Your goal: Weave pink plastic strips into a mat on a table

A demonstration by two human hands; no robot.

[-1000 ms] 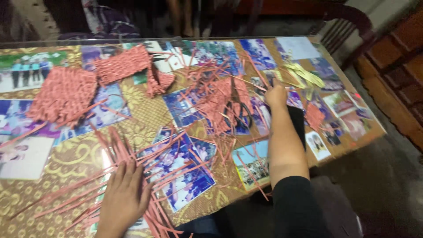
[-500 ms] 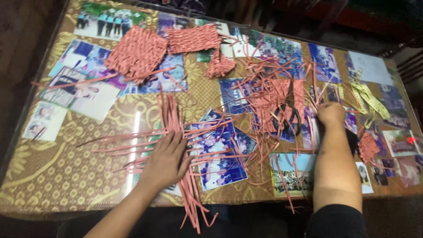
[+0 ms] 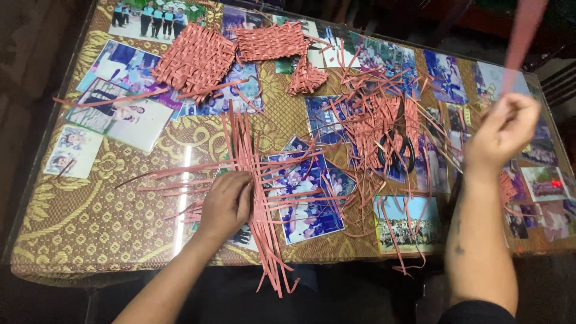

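Left hand (image 3: pixel 227 203) lies flat, fingers loose, pressing crossed pink strips (image 3: pixel 255 180) onto the glass-topped table (image 3: pixel 90 240). Right hand (image 3: pixel 503 129) is raised, fingers pinched on one pink strip (image 3: pixel 523 30), blurred, probably paper. Scissors (image 3: pixel 399 150) lie among loose strips between the hands.

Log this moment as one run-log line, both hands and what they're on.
left hand: pressing crossed pink strips flat on table | right hand: raised, pinching one pink strip | scissors: lying in loose strip pile
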